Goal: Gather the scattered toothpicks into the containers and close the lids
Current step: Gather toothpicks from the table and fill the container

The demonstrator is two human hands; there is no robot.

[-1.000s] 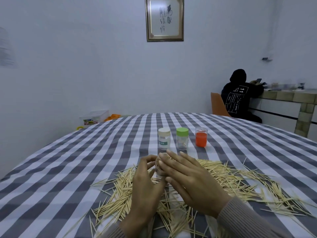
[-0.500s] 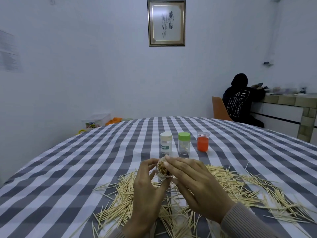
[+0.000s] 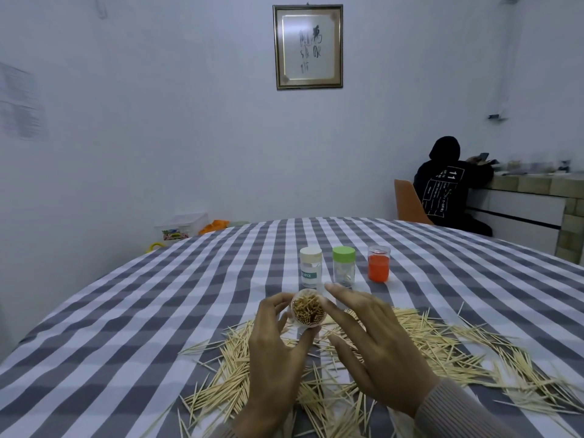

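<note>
held container point(image 3: 308, 312): small clear jar, no lid on, mouth tipped toward the camera, packed with toothpicks seen end-on; lifted off the table, above the near pile
left hand point(image 3: 275, 352): fingers and thumb curled round the held container, gripping its wall from the left and below
right hand point(image 3: 373, 346): fingers straight and spread, fingertip side touching the container's right rim; nothing gripped in it
loose toothpicks point(image 3: 458, 352): big scatter on the near part of the table, under and around both hands, spreading far right and a bit left; many crossed over each other
white-lid container point(image 3: 311, 267): upright past the hands, lid on, green label strip, looks mostly clear inside
green-lid container point(image 3: 343, 267): upright just right of the white-lid one, lid on, near it but apart
orange container point(image 3: 378, 263): upright, rightmost in the row, clear lid, orange inside; contents cannot tell
table point(image 3: 158, 311): grey and white check cloth
sleeve point(image 3: 458, 412): ribbed grey-brown, right wrist, bottom right
background person point(image 3: 448, 188): dark hooded top, back turned, seated on an orange chair point(image 3: 407, 200) at a counter far right
wall frame point(image 3: 308, 47): calligraphy picture, hanging centre top
plastic box point(image 3: 186, 226): beyond the table's far left edge, orange item beside it
</note>
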